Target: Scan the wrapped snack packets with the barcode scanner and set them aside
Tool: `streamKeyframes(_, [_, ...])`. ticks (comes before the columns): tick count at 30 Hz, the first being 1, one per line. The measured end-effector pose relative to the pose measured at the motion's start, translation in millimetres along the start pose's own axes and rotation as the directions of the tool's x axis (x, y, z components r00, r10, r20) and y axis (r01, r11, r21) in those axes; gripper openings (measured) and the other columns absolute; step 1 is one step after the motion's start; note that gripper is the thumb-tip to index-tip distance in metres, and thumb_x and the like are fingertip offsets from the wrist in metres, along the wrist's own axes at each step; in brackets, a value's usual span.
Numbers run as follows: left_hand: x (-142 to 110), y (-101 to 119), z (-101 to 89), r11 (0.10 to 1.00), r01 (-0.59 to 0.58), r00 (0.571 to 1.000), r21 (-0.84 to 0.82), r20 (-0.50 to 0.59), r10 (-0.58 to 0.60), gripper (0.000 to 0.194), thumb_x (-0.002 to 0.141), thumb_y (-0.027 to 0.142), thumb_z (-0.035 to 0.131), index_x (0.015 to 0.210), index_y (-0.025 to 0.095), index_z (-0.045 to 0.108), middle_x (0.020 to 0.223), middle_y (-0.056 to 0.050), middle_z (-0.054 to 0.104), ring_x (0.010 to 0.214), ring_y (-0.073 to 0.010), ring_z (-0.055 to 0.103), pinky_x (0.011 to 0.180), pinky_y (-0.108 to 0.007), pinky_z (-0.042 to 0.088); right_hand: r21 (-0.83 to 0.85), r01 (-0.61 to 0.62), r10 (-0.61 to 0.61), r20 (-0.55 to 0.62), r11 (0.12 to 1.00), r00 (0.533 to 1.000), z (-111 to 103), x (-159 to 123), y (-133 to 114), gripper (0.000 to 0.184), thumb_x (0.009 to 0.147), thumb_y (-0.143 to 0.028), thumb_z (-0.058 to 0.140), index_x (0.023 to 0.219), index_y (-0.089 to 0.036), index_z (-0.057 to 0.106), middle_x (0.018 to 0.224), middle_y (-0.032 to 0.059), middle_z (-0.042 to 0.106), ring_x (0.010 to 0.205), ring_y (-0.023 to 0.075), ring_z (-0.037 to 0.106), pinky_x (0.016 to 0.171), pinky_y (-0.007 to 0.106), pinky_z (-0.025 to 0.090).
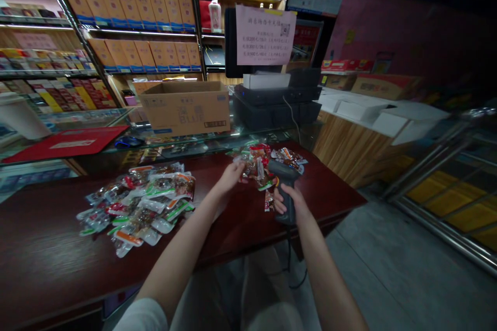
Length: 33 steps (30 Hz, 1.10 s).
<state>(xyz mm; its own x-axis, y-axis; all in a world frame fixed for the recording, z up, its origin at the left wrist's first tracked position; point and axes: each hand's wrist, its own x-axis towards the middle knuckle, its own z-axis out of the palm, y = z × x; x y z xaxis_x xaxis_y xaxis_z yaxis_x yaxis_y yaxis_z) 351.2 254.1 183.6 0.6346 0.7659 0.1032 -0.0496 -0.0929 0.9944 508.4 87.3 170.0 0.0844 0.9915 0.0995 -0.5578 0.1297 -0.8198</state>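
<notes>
Two bare hands work over a dark red table [225,227], the right hand [287,199] gripping a handheld scanner [285,170] above its right part, handle running toward the wearer, head angled left toward a small heap [258,158]. A cable [289,248] hangs past the near edge. The left hand [232,175] pinches a packet [248,166] beside that heap. Bare tabletop separates the forearms; a larger heap [140,204] fills the left side. Beyond, a cardboard box [186,108] and a black machine [277,106] line the glass counter [212,139], blocking the way behind.
</notes>
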Motion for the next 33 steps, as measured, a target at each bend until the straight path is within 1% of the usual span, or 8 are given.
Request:
streamKeyframes(2, [0.4, 7.8, -5.8, 0.982, -0.012, 0.998, -0.190, -0.062, 0.000, 0.039, 0.082, 0.049, 0.064, 0.099, 0.014, 0.063, 0.089, -0.007, 0.070, 0.070, -0.0156, 0.067, 0.060, -0.029, 0.057, 0.001, -0.016, 0.016, 0.021, 1.000, 1.000, 6.4, 9.0, 0.3, 0.033, 0.081, -0.039, 0.066, 0.103, -0.019, 0.051, 0.054, -0.0092, 0.049, 0.031, 0.0048, 0.036, 0.033, 0.018, 0.032])
streamKeyframes(5, [-2.8, 15.5, -15.8, 0.911, -0.008, 0.992, -0.411, -0.120, -0.045, 0.034, 0.084, 0.041, 0.066, 0.105, 0.014, 0.063, 0.101, -0.009, 0.071, 0.080, -0.0169, 0.069, 0.074, -0.036, 0.059, 0.000, -0.023, 0.023, 0.055, 1.000, 0.998, 18.6, 23.7, 4.1, 0.032, 0.080, -0.038, 0.066, 0.100, -0.019, 0.051, 0.053, -0.0089, 0.050, 0.031, 0.0050, 0.036, 0.032, 0.019, 0.032])
streamKeyframes(8, [-8.6, 15.3, -25.5, 0.824, -0.008, 0.988, -0.567, -0.131, -0.081, 0.026, 0.089, 0.033, 0.060, 0.106, 0.013, 0.063, 0.107, -0.011, 0.071, 0.089, -0.0183, 0.069, 0.087, -0.042, 0.056, 0.002, -0.037, 0.036, 0.082, 0.999, 0.996, 27.5, 33.7, 12.7, 0.029, 0.081, -0.037, 0.065, 0.098, -0.020, 0.050, 0.053, -0.0092, 0.050, 0.031, 0.0049, 0.036, 0.032, 0.018, 0.032])
streamKeyframes(11, [-12.5, 11.0, -32.8, 0.744, -0.010, 0.985, -0.668, -0.137, -0.110, 0.025, 0.094, 0.029, 0.051, 0.108, 0.012, 0.062, 0.114, -0.013, 0.069, 0.098, -0.0191, 0.068, 0.096, -0.043, 0.052, 0.003, -0.057, 0.057, 0.079, 0.998, 0.995, 29.5, 35.5, 21.7, 0.027, 0.081, -0.036, 0.065, 0.097, -0.020, 0.050, 0.053, -0.0092, 0.049, 0.032, 0.0046, 0.036, 0.033, 0.017, 0.031])
streamKeyframes(14, [-13.2, 7.8, -36.0, 0.709, -0.018, 0.979, -0.705, -0.156, -0.131, 0.024, 0.095, 0.027, 0.047, 0.107, 0.012, 0.062, 0.120, -0.014, 0.067, 0.106, -0.0193, 0.065, 0.101, -0.041, 0.049, 0.003, -0.078, 0.078, 0.079, 0.997, 0.994, 25.7, 32.0, 25.6, 0.029, 0.081, -0.036, 0.065, 0.099, -0.020, 0.050, 0.055, -0.0089, 0.050, 0.032, 0.0045, 0.036, 0.033, 0.017, 0.030])
streamKeyframes(19, [-13.3, 4.8, -33.9, 0.703, -0.025, 0.975, -0.710, -0.172, -0.140, 0.024, 0.094, 0.028, 0.046, 0.105, 0.014, 0.061, 0.121, -0.013, 0.066, 0.113, -0.0205, 0.062, 0.103, -0.041, 0.047, 0.022, -0.063, 0.061, 0.054, 0.998, 0.997, 18.9, 26.9, 25.0, 0.028, 0.080, -0.038, 0.066, 0.094, -0.020, 0.050, 0.053, -0.0088, 0.050, 0.030, 0.0046, 0.036, 0.032, 0.018, 0.030])
streamKeyframes(24, [-15.7, 4.3, -30.9, 0.725, -0.012, 0.978, -0.689, -0.158, -0.134, 0.024, 0.093, 0.029, 0.048, 0.104, 0.014, 0.062, 0.121, -0.013, 0.066, 0.113, -0.0208, 0.062, 0.102, -0.040, 0.048, 0.002, -0.068, 0.067, 0.024, 0.998, 0.997, 22.0, 24.2, 26.0, 0.030, 0.079, -0.037, 0.068, 0.096, -0.018, 0.053, 0.052, -0.0085, 0.050, 0.030, 0.0049, 0.037, 0.032, 0.018, 0.030])
streamKeyframes(33, [-19.4, 8.6, -28.2, 0.733, 0.022, 0.980, -0.680, -0.131, -0.150, 0.030, 0.095, 0.029, 0.041, 0.110, 0.012, 0.062, 0.128, -0.016, 0.063, 0.113, -0.0207, 0.063, 0.102, -0.036, 0.047, -0.043, -0.083, 0.084, 0.011, 0.996, 0.996, 25.7, 22.9, 27.5, 0.028, 0.079, -0.037, 0.068, 0.093, -0.018, 0.053, 0.052, -0.0082, 0.050, 0.031, 0.0053, 0.039, 0.032, 0.018, 0.031])
